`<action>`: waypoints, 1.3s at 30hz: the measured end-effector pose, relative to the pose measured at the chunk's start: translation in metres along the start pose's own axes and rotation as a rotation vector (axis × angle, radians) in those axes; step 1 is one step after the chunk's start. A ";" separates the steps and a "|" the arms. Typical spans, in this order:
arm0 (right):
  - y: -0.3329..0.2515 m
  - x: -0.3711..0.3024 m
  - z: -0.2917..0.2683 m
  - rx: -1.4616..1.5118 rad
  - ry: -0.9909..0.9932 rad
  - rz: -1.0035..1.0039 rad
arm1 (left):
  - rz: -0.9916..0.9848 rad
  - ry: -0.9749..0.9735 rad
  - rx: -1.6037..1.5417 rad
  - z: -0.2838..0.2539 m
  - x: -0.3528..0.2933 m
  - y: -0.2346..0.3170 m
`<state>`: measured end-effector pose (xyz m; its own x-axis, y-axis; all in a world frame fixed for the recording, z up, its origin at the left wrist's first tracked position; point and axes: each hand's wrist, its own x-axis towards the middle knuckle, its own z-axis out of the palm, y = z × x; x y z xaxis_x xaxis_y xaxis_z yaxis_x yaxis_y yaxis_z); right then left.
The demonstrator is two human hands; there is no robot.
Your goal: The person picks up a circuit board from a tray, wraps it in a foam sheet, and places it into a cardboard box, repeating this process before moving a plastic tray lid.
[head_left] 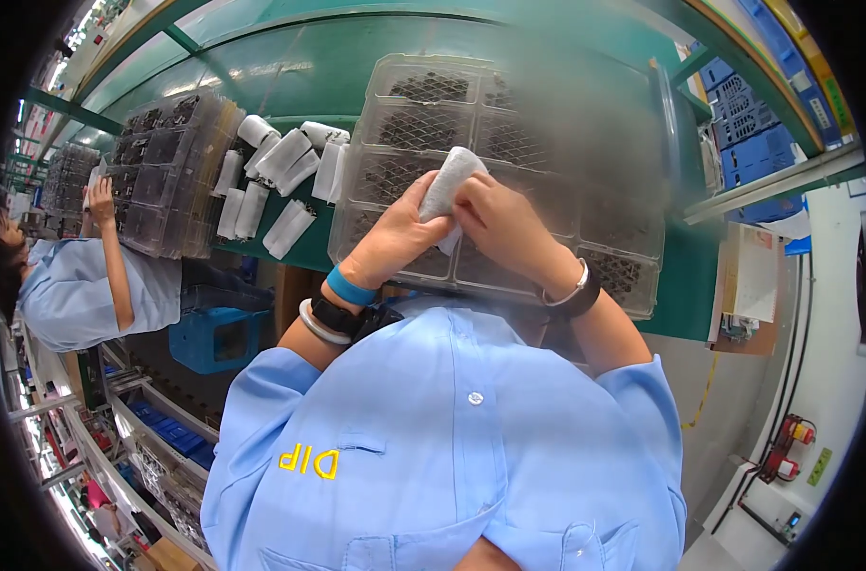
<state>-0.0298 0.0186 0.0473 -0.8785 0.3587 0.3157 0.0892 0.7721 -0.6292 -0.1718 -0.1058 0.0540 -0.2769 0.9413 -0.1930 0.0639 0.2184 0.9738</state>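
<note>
A white roll (451,181) of soft, cloth-like or foam-like sheet is held between both my hands, tilted, above a clear compartment tray (383,76). My left hand (401,231) is wrapped round its lower left side, the thumb lying across it. On the other side my right hand (509,224) presses curled fingers against the roll's right edge. A pale flap hangs below the roll between the hands. Small dark parts fill the tray's compartments, too small to name. Several similar white rolls (282,157) lie in a loose group left of the tray, some with dark bits at their ends.
Stacked clear trays (171,171) of dark parts stand at the left, beside a co-worker (95,285) in a blue shirt. Everything rests on a green bench (342,81). A blue stool (216,341) stands below; blue crates (758,143) are at the right. A blur hides the tray's upper right.
</note>
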 end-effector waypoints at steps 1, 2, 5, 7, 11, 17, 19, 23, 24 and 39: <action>0.001 -0.002 -0.002 0.100 0.025 0.057 | -0.022 -0.031 -0.141 -0.004 -0.002 0.002; 0.001 -0.003 -0.003 0.200 0.050 0.114 | -0.044 -0.063 -0.283 -0.008 -0.004 0.004; 0.000 -0.005 -0.004 0.792 0.173 0.331 | -0.068 -0.097 -0.567 -0.013 -0.004 0.002; 0.000 -0.006 -0.002 1.086 0.234 0.441 | -0.074 -0.112 -0.846 -0.015 -0.003 -0.001; 0.003 -0.006 0.010 1.379 0.350 0.518 | -0.065 -0.072 -0.878 -0.012 0.000 -0.010; 0.001 0.006 0.001 1.115 0.305 0.656 | 0.048 0.092 -0.643 -0.005 0.006 -0.023; -0.002 0.008 0.007 0.951 0.286 0.705 | 0.159 0.195 -0.470 0.002 0.009 -0.029; 0.003 0.002 0.031 0.209 0.284 0.368 | 0.180 0.185 -0.457 0.009 0.010 -0.022; 0.006 0.004 0.031 0.396 0.342 0.385 | 0.180 0.178 -0.457 0.006 0.010 -0.019; 0.001 -0.004 -0.055 1.172 0.855 0.497 | -0.094 -0.463 -1.206 0.014 0.069 -0.054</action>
<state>-0.0004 0.0472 0.0847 -0.3114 0.9492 -0.0458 -0.4860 -0.2005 -0.8506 -0.1809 -0.0493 -0.0135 0.1374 0.9891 -0.0537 -0.9041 0.1474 0.4011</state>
